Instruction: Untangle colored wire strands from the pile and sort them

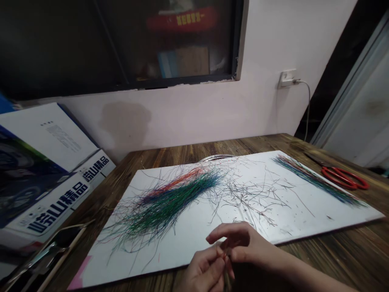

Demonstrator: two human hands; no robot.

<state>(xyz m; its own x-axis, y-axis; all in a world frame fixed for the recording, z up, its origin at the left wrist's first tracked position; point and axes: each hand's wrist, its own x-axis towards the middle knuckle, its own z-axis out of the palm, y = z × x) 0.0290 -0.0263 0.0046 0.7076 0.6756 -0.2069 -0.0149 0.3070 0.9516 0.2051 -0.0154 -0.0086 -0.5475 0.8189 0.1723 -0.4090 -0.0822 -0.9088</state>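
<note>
While the left hand (206,269) met the right hand (243,243), their fingertips pinched a thin reddish strand (224,256).
Slack fingertips could have dropped it; beyond, on the white board (185,247), crossed ends risked snagging in the green-blue bundle (173,202).

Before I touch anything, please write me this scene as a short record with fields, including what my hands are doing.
left hand: pinching a thin reddish strand
right hand: at the same strand, index finger raised; grip unclear
large bundle: green, blue and red strands, left part of white board
small bundle: mixed colours, right part of board
loose strands: scattered between the bundles
scissors: red handles, on wooden table, right of board
boxes: printed, far left
wall socket: cable plugged in
</note>
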